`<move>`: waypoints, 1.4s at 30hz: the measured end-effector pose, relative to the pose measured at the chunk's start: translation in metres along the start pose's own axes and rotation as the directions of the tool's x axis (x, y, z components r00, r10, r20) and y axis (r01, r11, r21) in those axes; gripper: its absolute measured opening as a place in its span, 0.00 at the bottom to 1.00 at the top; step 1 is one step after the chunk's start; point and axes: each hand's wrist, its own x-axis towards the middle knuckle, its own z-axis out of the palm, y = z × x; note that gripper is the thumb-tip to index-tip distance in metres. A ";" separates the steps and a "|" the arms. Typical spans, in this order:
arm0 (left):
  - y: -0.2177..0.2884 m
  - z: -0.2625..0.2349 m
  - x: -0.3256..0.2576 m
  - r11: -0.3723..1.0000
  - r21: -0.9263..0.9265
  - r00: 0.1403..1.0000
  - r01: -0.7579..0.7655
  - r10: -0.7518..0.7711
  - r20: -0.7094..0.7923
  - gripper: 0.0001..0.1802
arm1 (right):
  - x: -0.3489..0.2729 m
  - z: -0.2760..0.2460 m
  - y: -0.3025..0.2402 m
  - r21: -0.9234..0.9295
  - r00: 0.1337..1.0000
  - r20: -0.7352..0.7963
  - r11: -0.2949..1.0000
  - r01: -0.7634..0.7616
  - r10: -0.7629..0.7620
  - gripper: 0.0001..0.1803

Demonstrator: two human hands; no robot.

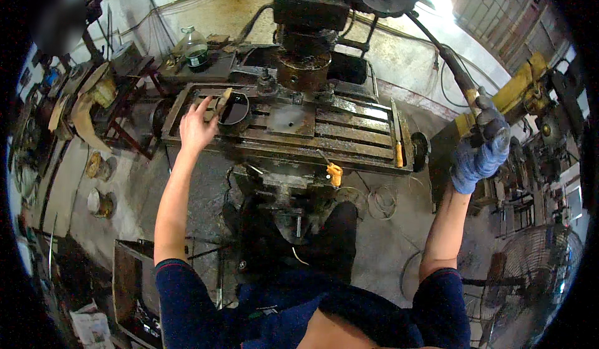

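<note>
In the head view, your left hand (pixel 198 127) is bare and reaches over the left end of the slotted machine table (pixel 368 142), just beside a round pot (pixel 248 109) that stands on it. Its fingers are partly spread and bent toward a tan stick (pixel 224 97) at the pot's left rim; you cannot tell from here whether they pinch it or only come near it. The pot, dark inside, sits toward the table's left, with the stick sloping up beside its opening. Your right hand (pixel 485 138), in a blue-grey glove, is up beyond the table's right end, its fingers curled together around the lower end of a long dark lever (pixel 458 71), which slopes down toward you from beside the machine head. A flat plate (pixel 291 120) lies at the middle of the table, with the spindle (pixel 303 69) above its back edge. A file-like tool (pixel 399 149) with a yellow handle lies along the table's right end, near the handwheel (pixel 420 150). At the table's front edge, right of middle, is a yellow air gun (pixel 334 174). A clear bottle (pixel 195 49) stands behind the table's left end, and a fan (pixel 536 265) stands to the table's right, closer to you.
</note>
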 end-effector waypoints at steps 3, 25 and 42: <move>-0.012 0.002 -0.009 0.993 0.090 0.981 0.074 -0.089 0.172 0.34 | -0.002 0.003 0.002 0.263 0.992 -0.032 0.959 -0.110 0.123 0.21; 0.093 0.111 0.033 0.764 -0.620 0.984 0.178 -0.142 0.107 0.16 | -0.003 0.004 0.000 0.493 0.966 -0.020 0.843 -0.216 0.259 0.20; 0.103 0.110 0.018 0.595 -0.724 0.927 0.348 -0.107 0.358 0.15 | -0.032 0.004 0.007 0.465 0.970 -0.012 0.860 -0.208 0.242 0.25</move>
